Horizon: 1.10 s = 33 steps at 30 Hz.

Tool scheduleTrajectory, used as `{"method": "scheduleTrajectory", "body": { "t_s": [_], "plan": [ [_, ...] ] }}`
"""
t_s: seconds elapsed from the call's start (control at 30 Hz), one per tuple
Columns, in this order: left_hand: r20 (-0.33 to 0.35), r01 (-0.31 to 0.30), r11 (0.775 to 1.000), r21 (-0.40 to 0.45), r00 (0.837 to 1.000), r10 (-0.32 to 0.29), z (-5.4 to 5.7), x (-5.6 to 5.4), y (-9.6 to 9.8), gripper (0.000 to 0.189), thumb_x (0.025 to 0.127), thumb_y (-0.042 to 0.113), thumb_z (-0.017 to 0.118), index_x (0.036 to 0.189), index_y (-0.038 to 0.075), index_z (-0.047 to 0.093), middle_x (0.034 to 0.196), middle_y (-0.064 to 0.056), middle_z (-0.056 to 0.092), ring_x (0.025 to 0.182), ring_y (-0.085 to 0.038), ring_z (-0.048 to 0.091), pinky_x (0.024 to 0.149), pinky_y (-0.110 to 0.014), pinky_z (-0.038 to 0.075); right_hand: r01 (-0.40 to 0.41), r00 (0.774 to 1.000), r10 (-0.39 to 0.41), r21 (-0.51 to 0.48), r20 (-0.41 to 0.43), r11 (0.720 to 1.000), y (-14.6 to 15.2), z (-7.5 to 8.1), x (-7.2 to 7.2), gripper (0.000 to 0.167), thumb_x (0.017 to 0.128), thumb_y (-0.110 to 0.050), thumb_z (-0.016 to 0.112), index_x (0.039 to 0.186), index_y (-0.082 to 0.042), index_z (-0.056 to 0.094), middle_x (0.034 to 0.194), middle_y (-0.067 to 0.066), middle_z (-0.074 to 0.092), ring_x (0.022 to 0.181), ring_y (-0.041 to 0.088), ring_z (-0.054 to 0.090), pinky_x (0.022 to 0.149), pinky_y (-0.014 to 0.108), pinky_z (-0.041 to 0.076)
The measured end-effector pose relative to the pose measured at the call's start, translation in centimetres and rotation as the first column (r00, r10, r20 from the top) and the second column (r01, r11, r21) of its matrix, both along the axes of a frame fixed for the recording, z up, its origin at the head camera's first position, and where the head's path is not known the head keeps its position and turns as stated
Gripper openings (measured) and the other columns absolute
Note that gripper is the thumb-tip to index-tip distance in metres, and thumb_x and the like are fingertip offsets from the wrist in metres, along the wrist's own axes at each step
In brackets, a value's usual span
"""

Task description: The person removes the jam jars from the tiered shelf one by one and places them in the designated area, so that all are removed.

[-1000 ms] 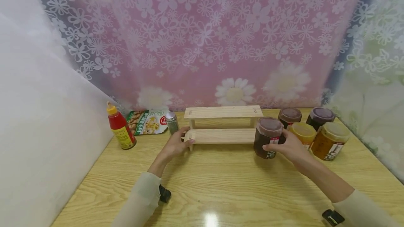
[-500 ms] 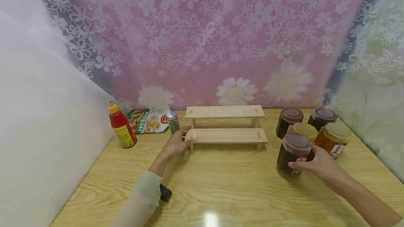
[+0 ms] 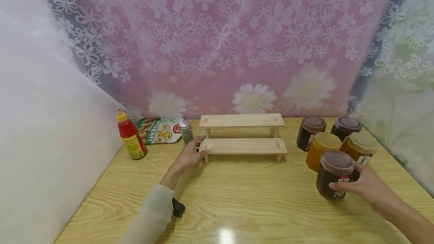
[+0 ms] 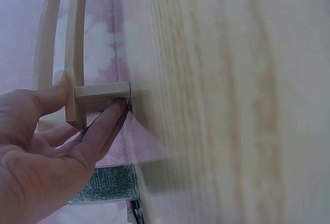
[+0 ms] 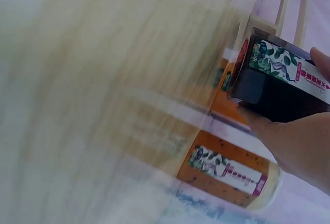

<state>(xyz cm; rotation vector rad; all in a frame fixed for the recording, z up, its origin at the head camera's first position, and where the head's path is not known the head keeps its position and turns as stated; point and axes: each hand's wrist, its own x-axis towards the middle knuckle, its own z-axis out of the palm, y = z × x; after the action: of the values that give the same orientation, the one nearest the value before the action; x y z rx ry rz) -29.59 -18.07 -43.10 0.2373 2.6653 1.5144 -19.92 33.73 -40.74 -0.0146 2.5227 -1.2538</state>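
Observation:
My left hand (image 3: 191,155) grips the left end of the two-step wooden rack (image 3: 242,146). In the left wrist view its thumb lies against the lower board (image 4: 75,38) and its fingers reach round the short leg (image 4: 103,91). At the right my right hand (image 3: 367,185) holds a dark jar (image 3: 330,182) with a purplish lid, thumb along the near side. Its flowered label (image 5: 283,64) shows in the right wrist view. Whether the jar touches the table cannot be told. Just behind it stands an orange jar (image 3: 317,153) with a yellow lid.
Another amber jar (image 3: 359,144) and two dark jars (image 3: 305,136) (image 3: 344,127) stand at the back right. On the left are a red sauce bottle (image 3: 131,138), a flat food packet (image 3: 159,131) and a spice shaker (image 3: 186,133) close to my left hand.
My right hand has carried the dark jar from in front of the rack's right end rightward and nearer to me, beside the other jars. My left hand stays on the rack.

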Motion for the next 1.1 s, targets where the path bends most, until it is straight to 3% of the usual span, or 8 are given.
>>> {"method": "scheduleTrajectory", "body": {
  "t_s": [0.2, 0.37, 0.47, 0.5, 0.63, 0.73, 0.9, 1.1],
  "plan": [
    [0.005, 0.002, 1.0, 0.004, 1.0, -0.002, 0.1, 0.0, 0.1, 0.061, 0.103, 0.019, 0.068, 0.158, 0.01, 0.043, 0.144, -0.023, 0.055, 0.123, -0.036, 0.06, 0.094, -0.048, 0.056, 0.048, 0.998, -0.049, 0.012, 0.03, 0.999, 1.3, -0.5, 0.2, 0.117, 0.099, -0.044, 0.069, 0.155, 0.017, -0.015, 0.156, 0.05, 0.0, 0.138, 0.071, 0.014, 0.103, 0.075, 0.037],
    [0.011, 0.003, 1.0, 0.012, 1.0, -0.003, 0.2, 0.0, 0.2, 0.061, 0.103, 0.018, 0.068, 0.158, 0.009, 0.043, 0.142, -0.023, 0.056, 0.123, -0.036, 0.06, 0.093, -0.047, 0.056, 0.063, 0.997, -0.061, 0.045, -0.04, 0.997, 2.2, -0.8, 0.3, 0.108, 0.1, -0.042, 0.069, 0.156, 0.019, 0.0, 0.153, 0.048, 0.021, 0.132, 0.063, 0.035, 0.096, 0.063, 0.049],
    [0.013, 0.002, 1.0, 0.012, 1.0, -0.002, 0.1, 0.0, 0.2, 0.061, 0.103, 0.018, 0.068, 0.158, 0.009, 0.043, 0.142, -0.024, 0.057, 0.123, -0.036, 0.061, 0.093, -0.047, 0.056, 0.075, 0.993, -0.068, 0.071, -0.095, 0.995, 2.6, -0.9, 0.5, 0.099, 0.1, -0.039, 0.071, 0.154, 0.02, 0.012, 0.146, 0.044, 0.037, 0.116, 0.041, 0.058, 0.088, 0.048, 0.055],
    [0.012, 0.002, 1.0, 0.01, 1.0, -0.002, 0.1, 0.0, 0.2, 0.061, 0.103, 0.018, 0.068, 0.158, 0.009, 0.043, 0.142, -0.023, 0.057, 0.123, -0.036, 0.061, 0.093, -0.047, 0.056, 0.08, 0.992, -0.072, 0.08, -0.104, 0.994, 2.7, -0.8, 0.6, 0.098, 0.1, -0.039, 0.071, 0.153, 0.02, 0.014, 0.144, 0.043, 0.039, 0.11, 0.031, 0.061, 0.085, 0.044, 0.056],
    [0.012, 0.001, 1.0, 0.004, 1.0, -0.001, 0.2, 0.1, 0.2, 0.061, 0.103, 0.019, 0.068, 0.158, 0.01, 0.043, 0.143, -0.023, 0.056, 0.124, -0.036, 0.06, 0.094, -0.048, 0.055, 0.09, 0.99, -0.08, 0.084, -0.115, 0.992, 3.3, -0.7, 0.7, 0.095, 0.1, -0.037, 0.071, 0.152, 0.021, 0.016, 0.14, 0.042, 0.043, 0.104, 0.019, 0.061, 0.081, 0.041, 0.057],
    [0.015, -0.005, 1.0, 0.007, 1.0, 0.005, 0.4, 0.2, 0.2, 0.062, 0.102, 0.019, 0.069, 0.158, 0.01, 0.043, 0.144, -0.023, 0.056, 0.126, -0.037, 0.059, 0.095, -0.049, 0.055, 0.087, 0.991, -0.077, 0.08, -0.111, 0.993, 3.4, -0.6, 0.6, 0.096, 0.1, -0.037, 0.07, 0.152, 0.021, 0.015, 0.142, 0.043, 0.04, 0.114, 0.043, 0.059, 0.085, 0.049, 0.057],
    [0.005, 0.001, 1.0, 0.014, 1.0, -0.001, 0.4, 0.0, 0.2, 0.062, 0.103, 0.018, 0.068, 0.158, 0.008, 0.043, 0.144, -0.024, 0.055, 0.125, -0.038, 0.059, 0.095, -0.049, 0.055, 0.07, 0.993, -0.063, 0.064, -0.097, 0.995, 3.7, -0.6, 0.4, 0.097, 0.102, -0.037, 0.067, 0.153, 0.022, 0.009, 0.145, 0.045, 0.033, 0.123, 0.057, 0.048, 0.088, 0.055, 0.055],
    [0.017, 0.014, 0.999, 0.031, 1.0, -0.014, 0.2, -0.2, 0.1, 0.063, 0.103, 0.018, 0.069, 0.159, 0.008, 0.042, 0.145, -0.023, 0.055, 0.128, -0.039, 0.057, 0.098, -0.05, 0.053, 0.062, 0.995, -0.058, 0.057, -0.076, 0.996, 3.8, -1.0, 0.5, 0.078, 0.103, -0.035, 0.067, 0.144, 0.015, 0.024, 0.113, 0.018, 0.053, 0.091, 0.016, 0.054, 0.076, 0.037, 0.05]
  ]
}}
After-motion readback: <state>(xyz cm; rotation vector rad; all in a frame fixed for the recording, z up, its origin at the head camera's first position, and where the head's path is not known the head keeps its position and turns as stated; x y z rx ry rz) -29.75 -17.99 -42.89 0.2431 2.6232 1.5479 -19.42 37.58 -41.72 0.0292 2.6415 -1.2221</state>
